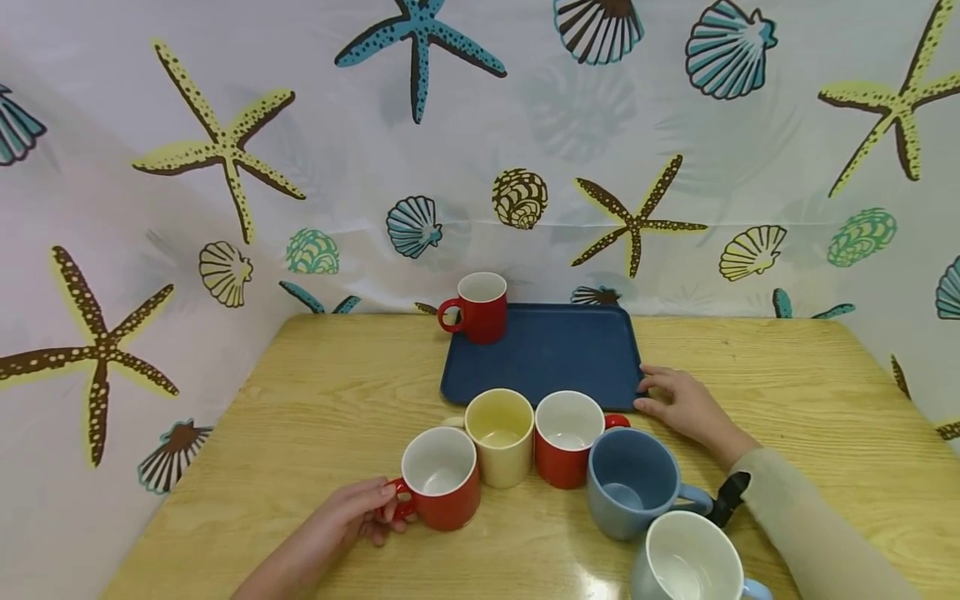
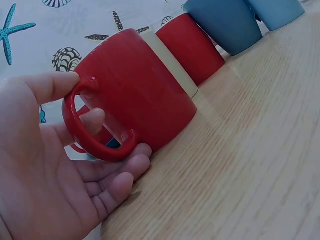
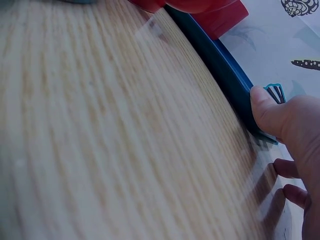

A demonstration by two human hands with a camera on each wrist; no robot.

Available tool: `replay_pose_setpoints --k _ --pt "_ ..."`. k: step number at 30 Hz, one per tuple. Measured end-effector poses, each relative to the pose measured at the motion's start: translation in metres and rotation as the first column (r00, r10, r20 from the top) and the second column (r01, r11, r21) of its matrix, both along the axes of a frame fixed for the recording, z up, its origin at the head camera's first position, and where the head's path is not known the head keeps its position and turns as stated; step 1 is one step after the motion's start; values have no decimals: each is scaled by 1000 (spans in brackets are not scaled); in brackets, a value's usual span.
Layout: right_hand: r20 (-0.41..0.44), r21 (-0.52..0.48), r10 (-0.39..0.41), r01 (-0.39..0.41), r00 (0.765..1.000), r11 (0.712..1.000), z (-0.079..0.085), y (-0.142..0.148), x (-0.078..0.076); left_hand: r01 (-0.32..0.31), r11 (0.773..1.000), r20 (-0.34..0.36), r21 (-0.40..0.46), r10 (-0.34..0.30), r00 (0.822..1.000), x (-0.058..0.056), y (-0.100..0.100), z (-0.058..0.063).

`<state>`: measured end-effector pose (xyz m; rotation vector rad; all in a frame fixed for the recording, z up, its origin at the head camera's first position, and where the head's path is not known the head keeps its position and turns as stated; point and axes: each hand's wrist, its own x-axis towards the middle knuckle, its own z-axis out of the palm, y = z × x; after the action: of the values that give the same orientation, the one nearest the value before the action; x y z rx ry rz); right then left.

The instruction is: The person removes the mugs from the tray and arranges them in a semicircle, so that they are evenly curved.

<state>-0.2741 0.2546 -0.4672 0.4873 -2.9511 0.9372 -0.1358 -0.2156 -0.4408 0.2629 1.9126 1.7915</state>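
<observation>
My left hand (image 1: 362, 510) holds a red mug (image 1: 452, 510) with a white inside by its handle (image 2: 75, 127). In the left wrist view the thumb lies on top of the handle and a finger passes through its loop. My right hand (image 1: 686, 406) is at the right edge of a dark blue tray (image 1: 562, 358). The thumb (image 3: 265, 107) touches the tray's rim in the right wrist view, while other fingers extend beside it over the table. On the tray's left back part stands another red mug (image 1: 483, 321).
Right of the held mug, a curved row has a cream mug (image 1: 504, 458), a red mug (image 1: 562, 462), a blue mug (image 1: 618, 508) and a pale blue mug (image 1: 652, 575) near my right sleeve (image 1: 810, 517). A patterned cloth (image 1: 465, 167) hangs behind the wooden table (image 1: 337, 400).
</observation>
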Motion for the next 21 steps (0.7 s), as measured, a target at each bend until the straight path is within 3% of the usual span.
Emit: replay_pose_setpoints --k 7,12,17,21 --pt "-5 0 1 -1 1000 1000 -2 1 0 -30 1000 27 -9 30 999 4 -2 -1" --pt "-1 7 -3 3 1000 1000 -6 2 -2 -130 987 -6 -93 130 991 4 -8 -3" --pt "6 12 1 -2 1000 1000 -1 2 -2 -263 952 -32 -158 261 965 -3 -10 -1" --pt "4 9 10 -10 1000 1000 0 3 -3 -368 919 -38 -142 366 930 -9 -8 2"
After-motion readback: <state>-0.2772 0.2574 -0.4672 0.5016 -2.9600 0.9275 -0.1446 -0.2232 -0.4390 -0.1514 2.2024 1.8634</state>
